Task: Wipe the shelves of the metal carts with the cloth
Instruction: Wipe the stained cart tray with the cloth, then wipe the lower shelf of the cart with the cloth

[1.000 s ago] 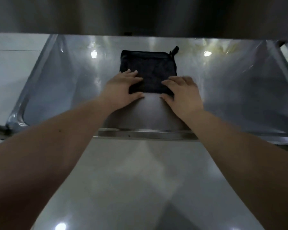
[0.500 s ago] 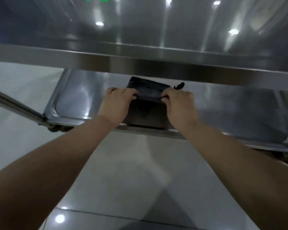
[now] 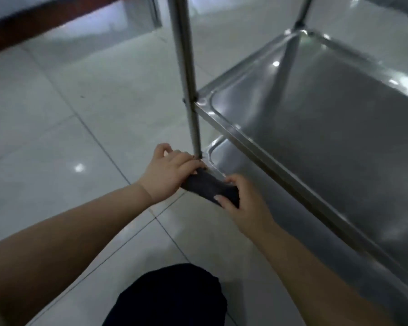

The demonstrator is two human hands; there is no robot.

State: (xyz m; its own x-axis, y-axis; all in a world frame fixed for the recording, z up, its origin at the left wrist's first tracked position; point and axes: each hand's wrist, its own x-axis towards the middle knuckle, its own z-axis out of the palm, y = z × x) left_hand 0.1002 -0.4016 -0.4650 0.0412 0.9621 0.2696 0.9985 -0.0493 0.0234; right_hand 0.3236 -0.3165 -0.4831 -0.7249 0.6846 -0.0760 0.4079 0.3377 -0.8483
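Fingers [image 3: 194,164] of the left hand [image 3: 170,171] curl over one end of the dark cloth [image 3: 206,185], while the right hand [image 3: 244,204] pinches the other end between thumb and fingers. The bunched cloth sits at the near corner of the cart's lower shelf [image 3: 222,156], by the foot of a post [image 3: 186,67]. Whether it touches the rim is unclear. An upper shelf [image 3: 339,128] hides most of the lower one. The frame cuts off the post's top and a dark knee [image 3: 170,297].
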